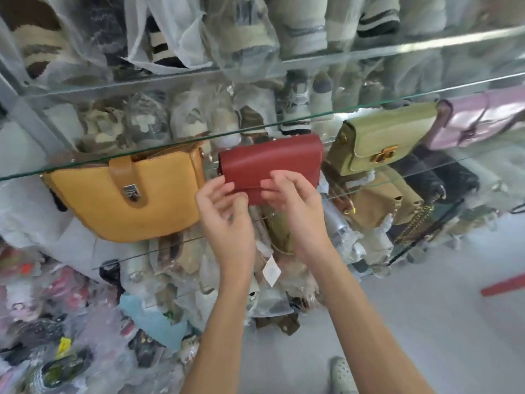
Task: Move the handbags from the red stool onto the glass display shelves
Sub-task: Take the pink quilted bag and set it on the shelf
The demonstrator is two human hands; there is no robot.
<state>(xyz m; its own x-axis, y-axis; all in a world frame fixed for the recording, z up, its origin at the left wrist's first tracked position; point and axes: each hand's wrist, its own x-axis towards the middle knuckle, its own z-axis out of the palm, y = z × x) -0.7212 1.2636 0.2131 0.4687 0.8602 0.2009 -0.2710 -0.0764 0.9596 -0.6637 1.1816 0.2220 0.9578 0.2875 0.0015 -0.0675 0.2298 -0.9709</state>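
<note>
You stand before tiers of glass shelves (159,155) that slant across the view, the nearest edge running from 9 o'clock up toward 2 o'clock. On that shelf sit four bags in a row: a mustard bag (125,197) at 9 o'clock, the red bag (270,163) at centre, a green bag (386,140) at 2 o'clock and a pink bag (480,120) beyond it at the right edge. Your left hand (227,217) and right hand (295,200) are both raised to the red bag's lower edge. The right fingers (272,184) curl over its front flap and touch it; the left fingers curl just beside its lower left corner, and you cannot tell whether they grip it.

Behind and above the glass hang knitwear pieces in clear plastic covers (176,32). Lower shelves at 4 o'clock hold a tan bag (377,203) and a black quilted bag (443,177). Heaps of bagged goods (56,322) fill 7 o'clock. The floor (426,322) is pale grey, with a red edge (502,285) at 4 o'clock and a shoe (342,373) at 6 o'clock.
</note>
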